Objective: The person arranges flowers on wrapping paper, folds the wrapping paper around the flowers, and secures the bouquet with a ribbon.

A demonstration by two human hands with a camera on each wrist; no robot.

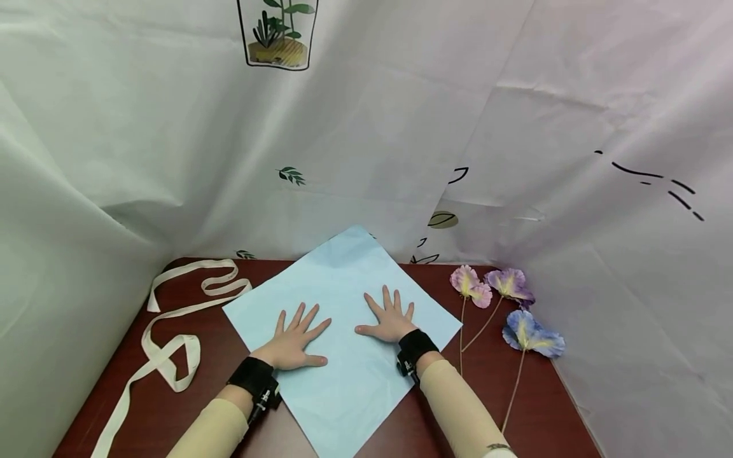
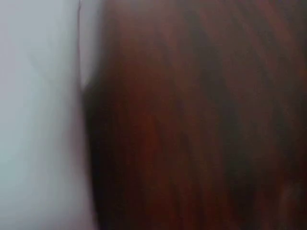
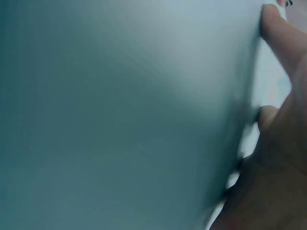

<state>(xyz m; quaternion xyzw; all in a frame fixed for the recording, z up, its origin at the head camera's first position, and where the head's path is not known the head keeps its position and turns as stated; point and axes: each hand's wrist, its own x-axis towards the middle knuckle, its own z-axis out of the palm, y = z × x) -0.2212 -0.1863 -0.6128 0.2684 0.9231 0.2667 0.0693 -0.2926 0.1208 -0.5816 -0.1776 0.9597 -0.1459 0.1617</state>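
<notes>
A light blue square sheet (image 1: 343, 394), perhaps wrapping paper, lies turned cornerwise on the dark red table. My left hand (image 1: 292, 343) rests on its left part with the fingers spread. On the right part, my right hand (image 1: 390, 319) lies with fingers spread too. Neither hand holds anything. In the right wrist view the blue sheet (image 3: 120, 120) fills most of the picture, and the right hand (image 3: 283, 134) touches it at the right edge. The left wrist view is blurred, showing the table (image 2: 192, 120) and a pale strip of the sheet (image 2: 38, 120).
A cream ribbon (image 1: 128, 388) runs in loose loops along the table's left side. Three stemmed flowers lie on the right: a pink flower (image 1: 471, 286), a purple flower (image 1: 508, 284) and a blue flower (image 1: 531, 334). A white patterned cloth (image 1: 366, 140) hangs behind and around the table.
</notes>
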